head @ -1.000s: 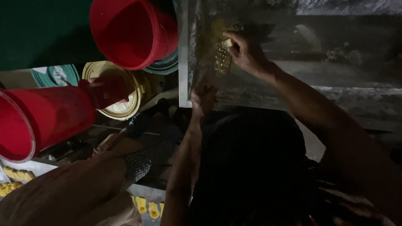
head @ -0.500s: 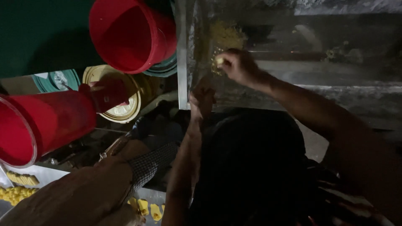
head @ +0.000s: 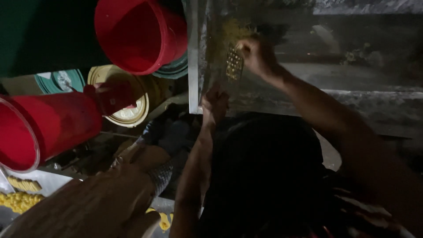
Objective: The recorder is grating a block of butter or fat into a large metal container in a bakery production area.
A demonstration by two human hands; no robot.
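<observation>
Head view, dim light. The right hand (head: 255,55) pinches a small perforated yellowish rectangular piece (head: 234,66) by its upper edge; the piece hangs below and left of the grip, long axis roughly vertical, against the scratched grey metal tray surface (head: 352,75). The left hand (head: 215,103) rests clenched on the tray's near edge, just below the piece, nothing visibly held. Two red plastic buckets (head: 136,35) stand well apart, left.

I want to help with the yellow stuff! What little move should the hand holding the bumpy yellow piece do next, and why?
Probably lower it flat onto the metal tray. The right hand pinches the yellow gridded piece by one edge over the tray, just below some yellow crumbs, so it seems about to be set there.
</observation>
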